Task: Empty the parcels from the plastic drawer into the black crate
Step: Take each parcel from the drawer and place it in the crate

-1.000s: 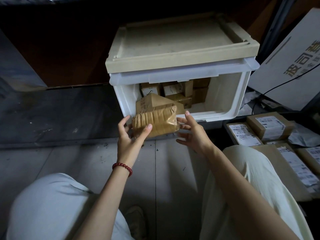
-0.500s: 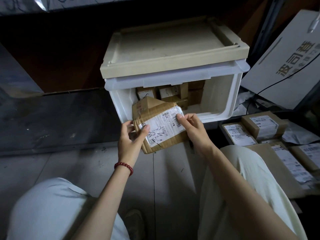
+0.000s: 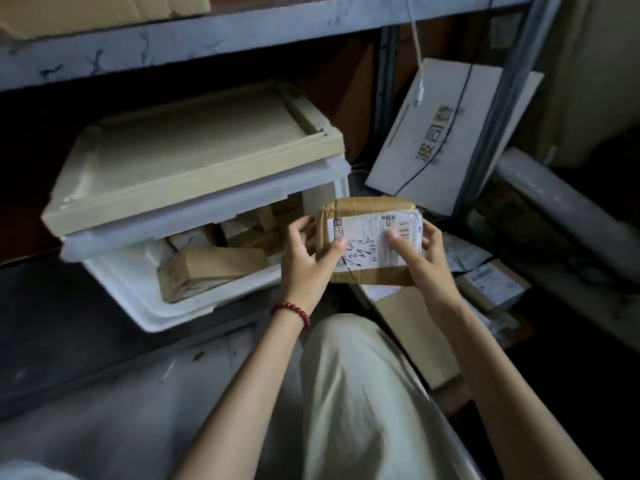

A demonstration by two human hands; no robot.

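**Two hands, one parcel, held clear of the drawer**

Both hands grip the same brown parcel from opposite ends. The left hand has its thumb pressed on the white label and its fingers curled round the left edge. The right hand mirrors it, with its thumb on the label and its fingers wrapped round the right edge. A red bead bracelet sits on the left wrist.

The parcel is in the air with its label side up. It is just to the right of the white plastic drawer and outside its open front.

Several brown parcels are in the drawer. A long box lies tilted near the front, and smaller boxes are stacked behind it. A beige lid covers the drawer's top, under a grey shelf.

Beyond the right hand, more labelled parcels lie at the lower right, on a surface too dark to make out. A white carton leans behind them, with a black cable across it.
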